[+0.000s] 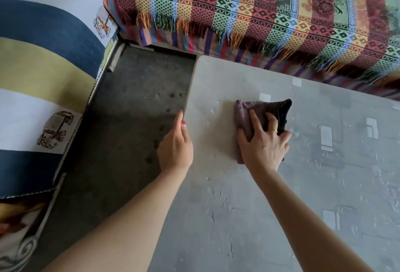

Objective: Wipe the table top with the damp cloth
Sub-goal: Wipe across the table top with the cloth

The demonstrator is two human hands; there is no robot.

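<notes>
A grey table top (270, 196) with pale patches and water streaks fills the right and lower part of the head view. A folded dark purple cloth (262, 111) lies flat on it near the table's far left corner. My right hand (263, 144) presses down on the cloth with fingers spread, a gold ring on one finger. My left hand (175, 145) rests against the table's left edge, fingers wrapped over that edge.
A sofa with a striped multicoloured fringed throw (270, 12) runs along the far side of the table. Another seat with a blue, yellow and white striped cover (39, 59) stands at the left. Dark grey floor (129, 120) lies between them.
</notes>
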